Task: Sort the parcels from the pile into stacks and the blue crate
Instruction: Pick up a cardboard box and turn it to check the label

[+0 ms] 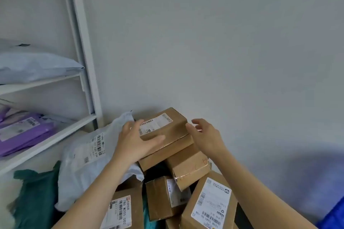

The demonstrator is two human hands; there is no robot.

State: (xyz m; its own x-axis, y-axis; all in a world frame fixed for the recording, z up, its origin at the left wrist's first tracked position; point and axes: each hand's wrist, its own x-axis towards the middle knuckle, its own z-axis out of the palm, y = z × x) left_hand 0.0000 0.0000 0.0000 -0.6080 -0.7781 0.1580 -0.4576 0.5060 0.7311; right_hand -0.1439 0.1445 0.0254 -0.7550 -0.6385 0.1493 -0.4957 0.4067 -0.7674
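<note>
Wall (223, 42), pale grey and bare, fills most of the view. White shelf rack (84, 72) stands against it on the left. Its upper shelf carries a pale grey mailer (37, 67) and its lower shelf a purple mailer (24, 134) with a white label.

Parcel pile (167, 191) lies below centre, in the corner between rack and wall. On its left side:
- green bag (37, 201), low on the left edge
- grey poly bag (83, 165), crumpled, barcode label facing up, leaning just beside the boxes

Cardboard in the pile:
- large labelled box (210, 202), lower right, tilted
- box marked 780 M205 (121, 210), lower centre, partly behind the left forearm
- middle box (160, 197) between those two
- flat box (165, 156), higher up
- taped box (189, 169), small, tilted, touching the flat box's right end

Top box (163, 126) sits on the flat box at the peak of the pile, near the wall, label up.

Left hand (137, 141) grips the top box's left end, fingers spread over the label and thumb curled along the near edge. Right hand (206, 135) is at the box's right end with fingers apart and slightly bent; contact cannot be told.

Blue crate (333, 217): only a corner shows, bottom right, well apart from the pile.
</note>
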